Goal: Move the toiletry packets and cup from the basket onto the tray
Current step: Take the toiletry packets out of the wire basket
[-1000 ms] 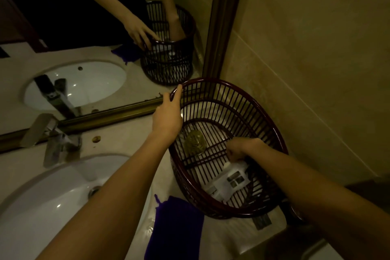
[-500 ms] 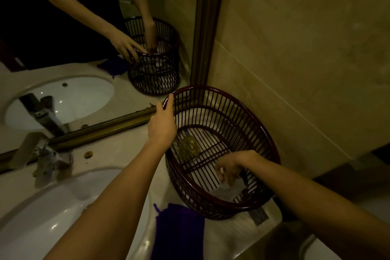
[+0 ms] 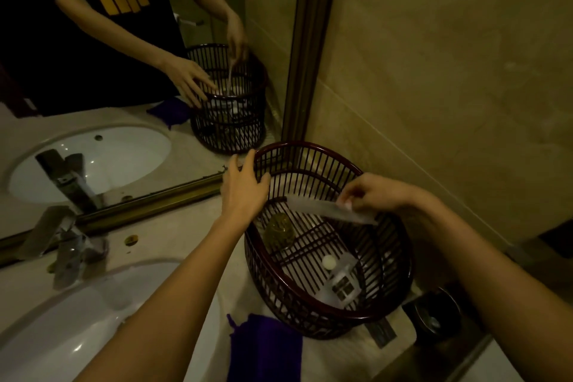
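Note:
A dark red slatted basket [image 3: 384, 304] stands on the counter by the wall. My left hand [image 3: 245, 192] rests on its far left rim, fingers apart over the edge. My right hand [image 3: 372, 194] pinches a long pale toiletry packet [image 3: 322, 209] and holds it across the basket above the rim. On the basket floor lie a greenish patterned glass cup [image 3: 279, 231] at the left, a small white round item [image 3: 328, 262] and a clear packet with dark labels [image 3: 342, 285]. No tray is visible that I can tell.
A white sink [image 3: 62, 329] with a metal tap [image 3: 66, 242] lies to the left. A purple cloth [image 3: 265, 350] sits on the counter in front of the basket. A mirror [image 3: 139, 71] runs behind, a tiled wall at right. A dark round object [image 3: 434, 316] sits right of the basket.
My right hand has risen from the basket floor with the long pale packet, now above the rim. My left hand stays on the rim. The view has shifted slightly.

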A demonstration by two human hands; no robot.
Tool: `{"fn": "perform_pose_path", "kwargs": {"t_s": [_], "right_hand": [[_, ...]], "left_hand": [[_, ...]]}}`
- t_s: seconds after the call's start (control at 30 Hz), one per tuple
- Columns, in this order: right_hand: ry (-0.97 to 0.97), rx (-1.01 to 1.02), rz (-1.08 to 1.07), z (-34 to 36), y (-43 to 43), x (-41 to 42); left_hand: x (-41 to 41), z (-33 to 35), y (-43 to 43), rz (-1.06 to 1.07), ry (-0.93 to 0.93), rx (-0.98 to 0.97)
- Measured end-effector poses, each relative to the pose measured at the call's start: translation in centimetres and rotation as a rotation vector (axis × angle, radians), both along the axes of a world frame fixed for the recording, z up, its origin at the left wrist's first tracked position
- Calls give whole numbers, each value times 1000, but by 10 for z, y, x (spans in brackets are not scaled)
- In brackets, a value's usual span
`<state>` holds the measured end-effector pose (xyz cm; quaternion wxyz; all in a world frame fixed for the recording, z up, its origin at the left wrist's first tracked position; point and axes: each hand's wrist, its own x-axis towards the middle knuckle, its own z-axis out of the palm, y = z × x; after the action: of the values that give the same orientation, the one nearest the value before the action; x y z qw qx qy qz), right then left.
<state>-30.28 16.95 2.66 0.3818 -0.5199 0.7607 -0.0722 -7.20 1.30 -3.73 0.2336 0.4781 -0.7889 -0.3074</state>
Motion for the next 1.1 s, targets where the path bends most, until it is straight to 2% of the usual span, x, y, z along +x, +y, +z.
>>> {"fn": "perform_pose_path", "kwargs": {"t_s": [0.07,0.13,0.27,0.37,0.43,0.53,0.6,0.67,0.77,0.87,0.97,1.1], "right_hand": [[-178,-211,-150,11,9,8],[-385,-368,-282,13,15,22],[-671,-426,-339,-1,12,47],[-741,-376,-263,-14,7,52],[-649,-350,-183,-22,6,45],[-244,-241,-110,-42,1,24],[34,-39,-13,-62,-4,13],[215,208,103,-84,-11,13],[381,553,297,-112,-21,21],[579,770,521,-130,-29,29],[676,813,584,-148,-31,32],[653,819,549,-149,-33,36]], "left_hand": [[2,12,6,35,165,-97],[3,23,15,25,317,-34],[-6,36,33,-81,732,703],[-11,30,38,-34,925,854],[-9,24,38,32,1009,936],[-3,15,37,119,1088,1113],[0,8,41,97,1099,1207],[4,3,46,26,1102,1278],[8,-2,50,-92,1149,1336],[13,-2,50,-122,1205,1338],[12,0,49,-84,1211,1308],[10,3,51,-51,1198,1282]]}}
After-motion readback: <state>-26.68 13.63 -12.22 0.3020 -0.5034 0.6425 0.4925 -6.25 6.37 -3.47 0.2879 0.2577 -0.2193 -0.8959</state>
